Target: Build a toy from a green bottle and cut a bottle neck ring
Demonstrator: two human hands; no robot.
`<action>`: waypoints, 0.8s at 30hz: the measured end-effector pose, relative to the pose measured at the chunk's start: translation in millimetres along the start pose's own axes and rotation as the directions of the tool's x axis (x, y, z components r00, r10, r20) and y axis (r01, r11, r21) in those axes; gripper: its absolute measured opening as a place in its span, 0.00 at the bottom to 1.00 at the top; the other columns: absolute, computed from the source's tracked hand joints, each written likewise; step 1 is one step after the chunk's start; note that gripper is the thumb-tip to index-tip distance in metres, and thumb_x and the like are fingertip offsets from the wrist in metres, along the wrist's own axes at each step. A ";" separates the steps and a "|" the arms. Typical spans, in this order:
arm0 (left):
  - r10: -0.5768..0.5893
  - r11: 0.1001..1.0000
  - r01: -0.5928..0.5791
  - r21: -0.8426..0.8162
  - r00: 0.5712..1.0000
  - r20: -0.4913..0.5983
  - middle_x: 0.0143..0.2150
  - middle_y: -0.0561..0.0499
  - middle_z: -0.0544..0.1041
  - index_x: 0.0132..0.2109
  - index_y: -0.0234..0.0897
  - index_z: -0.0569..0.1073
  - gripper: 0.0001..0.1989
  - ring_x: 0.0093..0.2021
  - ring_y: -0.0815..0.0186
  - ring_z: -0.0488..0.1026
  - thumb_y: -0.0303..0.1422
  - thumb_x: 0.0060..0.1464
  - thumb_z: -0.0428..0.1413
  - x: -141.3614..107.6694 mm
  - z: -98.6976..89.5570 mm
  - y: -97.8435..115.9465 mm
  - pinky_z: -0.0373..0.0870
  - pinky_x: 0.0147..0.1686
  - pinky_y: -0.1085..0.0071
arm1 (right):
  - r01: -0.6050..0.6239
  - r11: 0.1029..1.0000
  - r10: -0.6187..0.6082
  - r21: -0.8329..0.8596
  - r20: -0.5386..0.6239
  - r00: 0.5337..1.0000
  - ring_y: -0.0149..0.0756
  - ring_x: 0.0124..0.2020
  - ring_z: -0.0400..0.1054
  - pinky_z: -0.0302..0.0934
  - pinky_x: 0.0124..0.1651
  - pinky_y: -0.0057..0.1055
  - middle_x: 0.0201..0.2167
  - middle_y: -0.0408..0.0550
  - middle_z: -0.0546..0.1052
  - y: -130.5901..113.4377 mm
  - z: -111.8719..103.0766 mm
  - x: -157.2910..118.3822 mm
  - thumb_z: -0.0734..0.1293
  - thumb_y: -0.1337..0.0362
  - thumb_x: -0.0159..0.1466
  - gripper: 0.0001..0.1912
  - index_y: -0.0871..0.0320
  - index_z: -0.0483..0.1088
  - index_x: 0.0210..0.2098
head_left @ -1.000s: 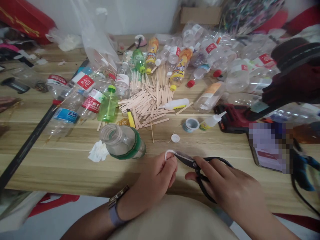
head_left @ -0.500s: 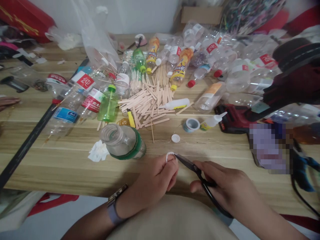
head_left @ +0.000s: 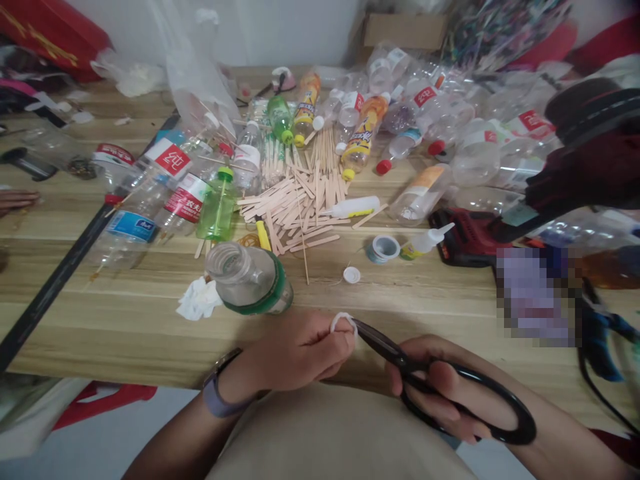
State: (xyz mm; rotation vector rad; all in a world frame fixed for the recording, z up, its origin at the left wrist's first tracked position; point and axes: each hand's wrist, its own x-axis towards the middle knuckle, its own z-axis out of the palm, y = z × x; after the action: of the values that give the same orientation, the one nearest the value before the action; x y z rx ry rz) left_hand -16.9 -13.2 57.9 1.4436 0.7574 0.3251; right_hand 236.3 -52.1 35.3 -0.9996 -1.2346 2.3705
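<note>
My left hand (head_left: pixel 307 352) is closed, pinching a thin white ring (head_left: pixel 342 315) that curves above the fingertips. In my right hand (head_left: pixel 430 348) is a pair of black-handled scissors (head_left: pixel 383 344), with fingers through the handle loops. The blade tips point left and meet the right side of the ring; whether they touch or cut it I cannot tell. Just beyond the left hand, a clear wide-mouthed bottle (head_left: pixel 245 267) with a green band leans on its side. A small white cap (head_left: pixel 351 275) lies on the table past the ring.
Wooden sticks (head_left: pixel 285 207) are heaped mid-table, with plastic bottles (head_left: pixel 363 137) around and behind. A glue bottle (head_left: pixel 427 240) and small tub (head_left: pixel 383 249) stand nearer. A red-black power tool (head_left: pixel 470 237) sits right. Another person's hand (head_left: pixel 17 200) rests at far left.
My right hand has turned, so the scissors' handle loops now show and swing out to the right. The left hand, still pinching the ring, has shifted slightly left and down.
</note>
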 end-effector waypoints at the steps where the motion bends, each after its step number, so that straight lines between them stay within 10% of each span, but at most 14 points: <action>1: 0.006 1.000 -0.005 0.014 0.999 -0.039 0.20 0.59 0.62 0.24 0.39 0.59 0.21 0.21 0.72 0.58 0.34 0.68 0.43 0.4 2.5 -0.4 0.56 0.27 0.72 | -0.014 0.999 0.011 -0.048 -0.046 0.999 0.19 0.11 0.46 0.43 0.13 0.20 0.17 0.32 0.58 0.3 1.7 1.3 0.64 0.30 0.58 0.38 0.61 0.72 0.42; 5: 0.021 0.996 0.000 0.084 0.967 -0.254 0.22 0.59 0.62 0.26 0.40 0.61 0.19 0.24 0.71 0.61 0.35 0.68 0.44 2.4 16.3 -2.8 0.55 0.28 0.70 | 0.010 0.865 -0.180 -0.501 -0.293 0.939 0.24 0.15 0.54 0.48 0.17 0.24 0.17 0.35 0.61 2.1 10.6 6.0 0.65 0.32 0.59 0.34 0.59 0.74 0.38; 10: -0.051 0.996 0.028 -0.088 0.961 -0.273 0.19 0.59 0.63 0.23 0.40 0.61 0.22 0.22 0.70 0.61 0.36 0.68 0.41 5.1 24.0 -6.2 0.58 0.28 0.70 | -0.160 0.085 -0.755 -0.983 -0.168 0.634 0.33 0.20 0.71 0.57 0.22 0.29 0.25 0.43 0.77 2.9 18.7 9.7 0.62 0.47 0.71 0.21 0.57 0.75 0.42; 13: -0.082 0.986 0.040 -0.162 0.963 -0.257 0.18 0.59 0.63 0.23 0.41 0.61 0.22 0.22 0.70 0.60 0.35 0.67 0.42 7.1 23.9 -7.7 0.58 0.27 0.70 | -0.290 -0.197 -0.819 -0.937 -0.005 0.574 0.35 0.19 0.72 0.58 0.22 0.31 0.24 0.44 0.77 -0.7 20.7 12.7 0.57 0.52 0.74 0.20 0.59 0.74 0.42; 24: -0.023 0.996 -0.007 -0.093 0.950 -0.313 0.21 0.59 0.61 0.25 0.41 0.59 0.20 0.24 0.69 0.59 0.35 0.68 0.41 9.7 26.8 -7.3 0.58 0.29 0.71 | -0.246 -0.239 -0.799 -0.939 0.046 0.599 0.34 0.19 0.72 0.61 0.24 0.31 0.25 0.45 0.79 -5.8 20.6 14.0 0.52 0.47 0.75 0.26 0.58 0.72 0.40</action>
State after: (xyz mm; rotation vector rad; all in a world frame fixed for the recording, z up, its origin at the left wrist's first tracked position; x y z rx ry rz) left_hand 5.6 -28.7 47.0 1.3157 0.9912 0.5862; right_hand 211.6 -53.7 41.7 -1.2766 -2.4324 -0.1761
